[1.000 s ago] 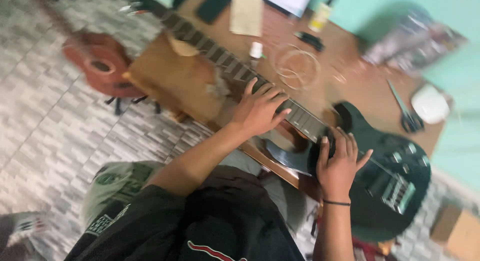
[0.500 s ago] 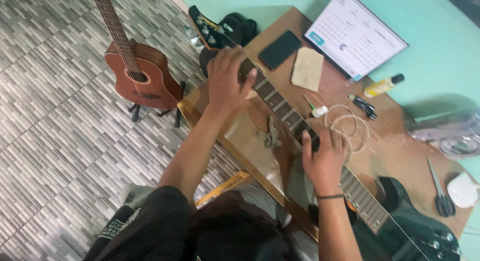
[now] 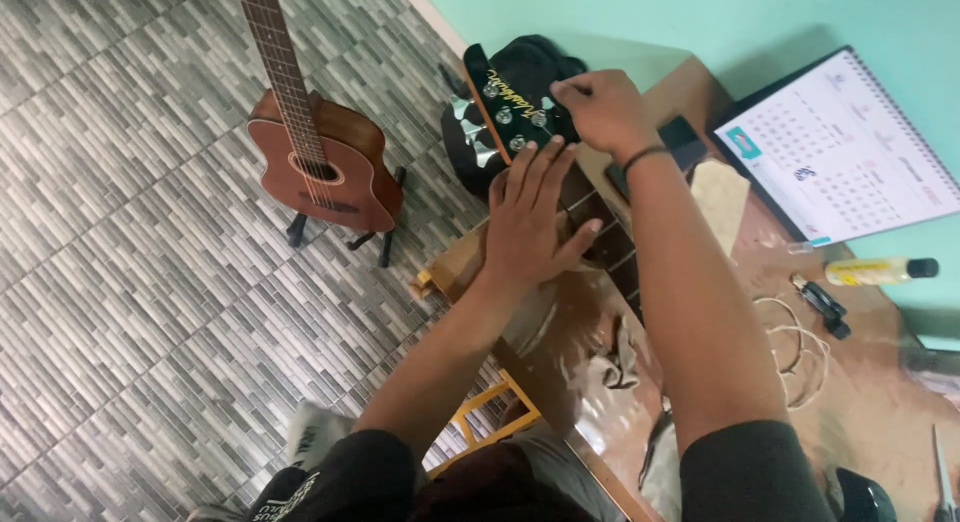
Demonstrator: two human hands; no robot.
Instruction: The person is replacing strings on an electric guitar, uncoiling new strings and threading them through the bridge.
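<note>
The left hand (image 3: 530, 222) lies flat on the neck (image 3: 600, 237) of the electric guitar, its fingers (image 3: 545, 172) spread apart and pressing across the frets just below the headstock (image 3: 505, 107). The right hand (image 3: 600, 107) sits just beyond those fingertips at the headstock's far edge, its fingers curled together at the tuning pegs (image 3: 515, 112); whether they pinch a peg cannot be told. The guitar lies along the wooden bench (image 3: 880, 402), its black headstock jutting past the bench's end, with a black bag (image 3: 535, 57) under it. Four round pegs show on the headstock's face. One small yellow bottle (image 3: 880, 271) with a dark cap lies on its side well to the right of both hands, closed; what it holds cannot be seen. One desk calendar (image 3: 840, 147) stands near the wall beyond the right wrist, and one dark phone (image 3: 685, 142) lies just beside that wrist. One coil of pale wire (image 3: 800, 347) and one crumpled cloth (image 3: 615, 357) rest on the bench nearer the body. One brown acoustic guitar (image 3: 315, 162) stands on the tiled floor (image 3: 120, 282), well apart to the left of the left hand.
</note>
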